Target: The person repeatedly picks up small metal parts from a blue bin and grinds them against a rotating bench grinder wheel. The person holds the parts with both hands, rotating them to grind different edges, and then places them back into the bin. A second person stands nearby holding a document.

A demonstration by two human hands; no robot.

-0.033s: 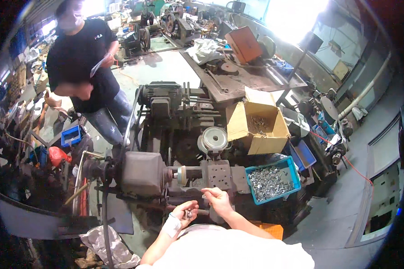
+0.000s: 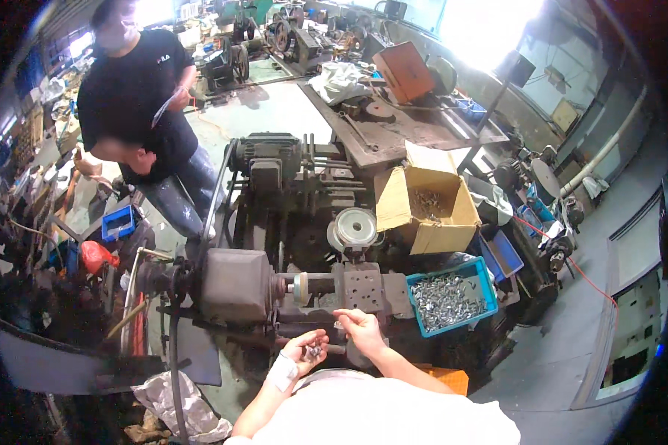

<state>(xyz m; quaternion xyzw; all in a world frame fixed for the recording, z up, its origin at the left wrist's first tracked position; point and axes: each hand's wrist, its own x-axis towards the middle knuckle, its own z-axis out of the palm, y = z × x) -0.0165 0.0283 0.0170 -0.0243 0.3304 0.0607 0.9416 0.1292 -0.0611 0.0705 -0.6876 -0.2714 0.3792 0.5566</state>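
My left hand [image 2: 298,352], with a white wrap at the wrist, is cupped palm up around several small metal parts [image 2: 315,351]. Just to its right, my right hand [image 2: 364,333] has thumb and fingertips pinched on a small metal piece [image 2: 338,324], too small to name. Both hands are in front of a dark lathe-like machine [image 2: 237,285], near its drilled block [image 2: 361,288]. A pale ring [image 2: 300,289] sits on the spindle to the left of that block. Close by on the right, a teal tray [image 2: 459,325] holds many shiny metal parts.
An open cardboard box [image 2: 444,239] with small parts stands behind the tray. A round metal dish [image 2: 355,228] rises behind the block. Across the machine at far left stands a person [image 2: 137,111] holding paper. An orange crate [image 2: 445,380] lies beside my right forearm.
The fingers of my left hand have loosened slightly, and more of the metal parts show in the palm. My right hand keeps its pinch almost in place.
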